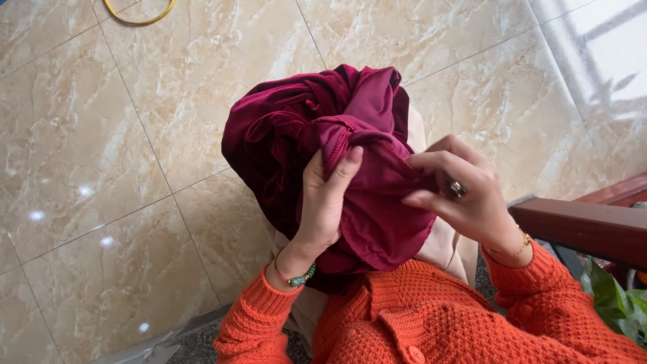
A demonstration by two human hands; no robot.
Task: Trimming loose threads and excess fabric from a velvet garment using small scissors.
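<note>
Left hand [323,202] pinching seam of maroon cloth [303,135], right hand [465,192] w/ fingers clamped on its edge. Could slip to tile floor [101,168] if grip loosens.

Glossy beige marble-patterned floor tiles [101,135] with thin grout lines fill most of the frame, catching small light glints at lower left. A dark reddish-brown wooden rail [586,226] crosses the right edge, green leaves [617,300] below it. A yellow ring [138,17] lies at upper left.
</note>
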